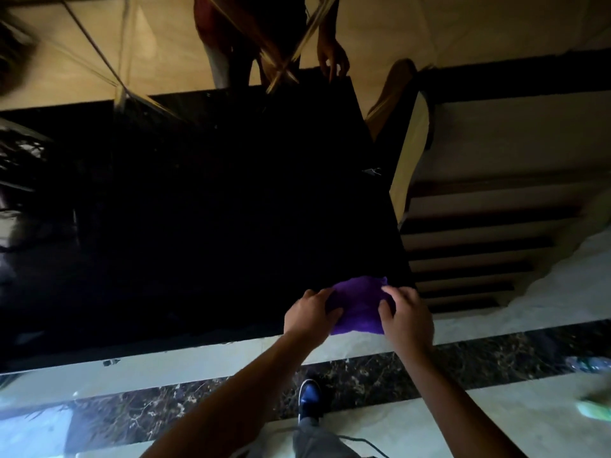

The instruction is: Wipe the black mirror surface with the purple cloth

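Observation:
A large black mirror surface (pixel 215 209) fills the middle of the head view, dark and glossy. A crumpled purple cloth (pixel 358 305) lies on its near right corner. My left hand (pixel 309 317) grips the cloth's left side with curled fingers. My right hand (pixel 408 320) presses and holds the cloth's right side. Both forearms reach in from the bottom of the frame. Part of the cloth is hidden under my hands.
Another person's hand (pixel 332 57) touches the mirror's far edge. Stairs (pixel 469 259) drop away to the right of the mirror. A pale ledge (pixel 205 361) borders its near edge. My blue shoe (pixel 310 401) stands on the marble floor below, with a cable (pixel 367 442) beside it.

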Tool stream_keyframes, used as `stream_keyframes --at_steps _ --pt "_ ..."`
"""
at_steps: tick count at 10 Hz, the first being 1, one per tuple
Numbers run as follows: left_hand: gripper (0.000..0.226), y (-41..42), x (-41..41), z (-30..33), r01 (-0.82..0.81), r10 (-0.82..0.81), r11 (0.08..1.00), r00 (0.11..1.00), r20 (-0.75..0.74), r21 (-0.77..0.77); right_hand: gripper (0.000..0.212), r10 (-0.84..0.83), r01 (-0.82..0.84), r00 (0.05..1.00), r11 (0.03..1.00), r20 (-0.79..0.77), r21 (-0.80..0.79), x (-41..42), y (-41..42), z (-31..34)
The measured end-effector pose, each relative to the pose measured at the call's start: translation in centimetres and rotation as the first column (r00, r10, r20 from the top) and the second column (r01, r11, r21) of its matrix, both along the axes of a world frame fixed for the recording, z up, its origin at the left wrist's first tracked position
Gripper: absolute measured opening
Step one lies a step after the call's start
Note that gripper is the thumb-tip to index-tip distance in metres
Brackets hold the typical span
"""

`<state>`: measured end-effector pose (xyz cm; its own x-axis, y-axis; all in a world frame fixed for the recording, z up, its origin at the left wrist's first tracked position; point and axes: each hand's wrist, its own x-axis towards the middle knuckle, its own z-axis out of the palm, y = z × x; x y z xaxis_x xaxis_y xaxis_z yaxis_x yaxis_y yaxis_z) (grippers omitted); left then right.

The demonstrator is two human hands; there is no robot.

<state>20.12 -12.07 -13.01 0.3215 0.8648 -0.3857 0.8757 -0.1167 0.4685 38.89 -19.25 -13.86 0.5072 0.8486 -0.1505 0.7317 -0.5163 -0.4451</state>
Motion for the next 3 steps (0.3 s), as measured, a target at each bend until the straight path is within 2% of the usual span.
stream_keyframes --at_steps 1,2,3 --pt "0.062 0.9 -1.9 2.0 -0.045 0.045 0.998 0.999 0.009 0.048 0.044 -0.001 0.001 1.0 1.0 0.008 0.025 -1.0 1.7 2.2" --pt "0.051 3.0 -5.8 4.6 -0.122 0.119 0.986 0.992 0.033 0.118 0.034 0.08 -0.069 0.995 0.984 -0.064 0.164 -3.3 4.6 5.4" --pt "0.03 5.3 -10.3 7.8 -0.194 0.182 0.976 0.976 0.116 0.103 0.009 0.21 -0.169 0.966 0.953 -0.148 0.252 -8.6 7.1 8.3"
